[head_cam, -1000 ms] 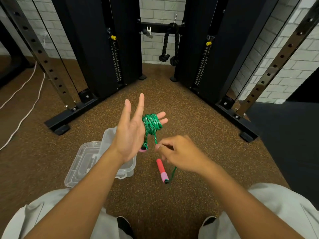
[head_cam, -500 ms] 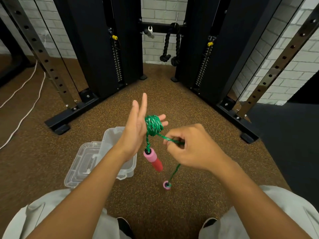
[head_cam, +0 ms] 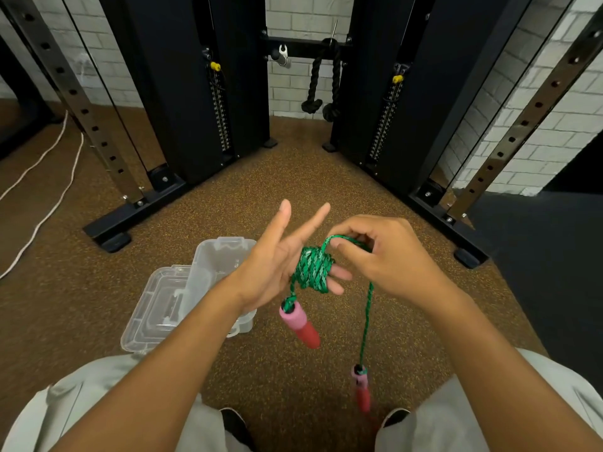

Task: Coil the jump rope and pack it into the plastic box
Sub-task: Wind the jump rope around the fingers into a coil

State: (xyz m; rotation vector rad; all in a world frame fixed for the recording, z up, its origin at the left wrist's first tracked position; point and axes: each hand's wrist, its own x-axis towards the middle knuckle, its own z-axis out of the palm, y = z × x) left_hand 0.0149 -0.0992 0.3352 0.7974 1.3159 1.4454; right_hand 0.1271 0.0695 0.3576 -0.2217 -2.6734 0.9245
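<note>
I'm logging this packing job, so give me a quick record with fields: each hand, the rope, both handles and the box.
left hand: fingers straight and spread, rope coil wound round the lower two
right hand: pinches the free strand above the coil
upper handle: hangs just below the coil
lower handle: dangles from the free strand, blurred
plastic box: open on the floor, partly hidden by the left forearm

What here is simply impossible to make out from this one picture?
Head view, clear plastic box: its near right side hides behind the left hand and forearm.
Head view, lower pink-and-red foam handle: blurred.
Head view, green braided rope: overlapping coils hide the turn count; the right hand covers its pinch.
</note>
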